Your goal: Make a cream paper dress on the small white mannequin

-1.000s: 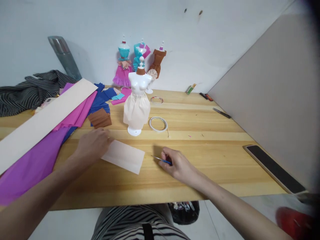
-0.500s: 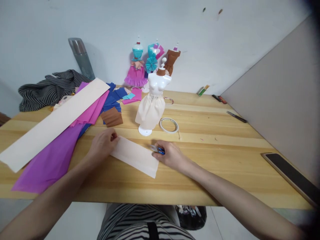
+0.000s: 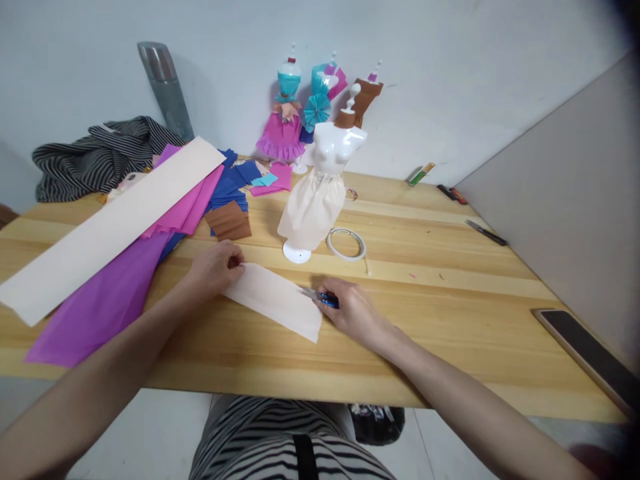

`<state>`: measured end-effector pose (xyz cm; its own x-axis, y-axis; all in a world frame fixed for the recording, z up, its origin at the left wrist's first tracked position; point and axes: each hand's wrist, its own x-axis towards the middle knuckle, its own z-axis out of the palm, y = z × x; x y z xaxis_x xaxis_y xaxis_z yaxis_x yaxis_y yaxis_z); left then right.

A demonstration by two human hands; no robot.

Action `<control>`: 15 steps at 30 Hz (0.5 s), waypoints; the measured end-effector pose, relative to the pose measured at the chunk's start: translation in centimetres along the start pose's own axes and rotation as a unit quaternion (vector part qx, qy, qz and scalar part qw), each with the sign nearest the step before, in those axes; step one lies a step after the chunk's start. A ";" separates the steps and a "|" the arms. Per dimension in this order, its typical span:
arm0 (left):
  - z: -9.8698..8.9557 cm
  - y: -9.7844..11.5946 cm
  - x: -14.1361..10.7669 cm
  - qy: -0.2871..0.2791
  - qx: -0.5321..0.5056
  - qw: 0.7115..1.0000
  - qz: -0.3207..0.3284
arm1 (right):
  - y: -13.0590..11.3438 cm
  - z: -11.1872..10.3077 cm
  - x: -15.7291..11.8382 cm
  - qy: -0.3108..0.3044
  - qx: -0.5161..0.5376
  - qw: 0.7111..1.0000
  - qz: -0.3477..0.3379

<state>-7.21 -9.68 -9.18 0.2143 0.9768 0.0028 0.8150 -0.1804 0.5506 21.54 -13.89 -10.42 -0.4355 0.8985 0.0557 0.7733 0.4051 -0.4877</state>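
Observation:
A short cream paper strip (image 3: 275,300) lies on the wooden table (image 3: 240,360) in front of me. My left hand (image 3: 217,267) pinches its upper left corner. In my right hand (image 3: 353,310) are small scissors (image 3: 325,299) with blue handles, their blades pointing left over the strip's right part. Behind the strip stands a white mannequin (image 3: 337,147) wearing a gathered cream skirt (image 3: 315,207) and a brown neck band. A roll of white tape (image 3: 346,244) lies just right of its base.
A long cream strip (image 3: 120,223) and purple paper (image 3: 105,300) lie at left. Dressed mannequins (image 3: 287,107) stand by the wall, near a bottle (image 3: 167,90). A knife (image 3: 486,233) and a phone (image 3: 587,353) lie at right.
The whole view has shifted slightly. The scissors now lie more fully over the strip near its upper right edge, and my left hand still holds its left corner.

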 end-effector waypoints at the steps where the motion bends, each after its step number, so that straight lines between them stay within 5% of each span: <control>1: 0.1 -0.2 0.0 0.002 -0.016 1.000 0.001 | 0.1 0.1 -0.1 0.013 0.001 1.000 -0.020; 8: -0.2 -0.8 -0.2 -0.029 -0.189 0.980 -0.048 | 0.5 0.2 -0.5 0.088 0.045 0.991 -0.086; 15: -0.5 -0.7 -0.3 -0.020 -0.161 0.986 -0.045 | 0.6 0.4 0.2 0.124 0.143 0.980 -0.057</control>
<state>-8.10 -9.84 -9.19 0.1747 0.9807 -0.0875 0.6196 -0.0405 0.7839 21.74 -13.52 -11.03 -0.3593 0.8779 0.3165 0.5506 0.4732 -0.6877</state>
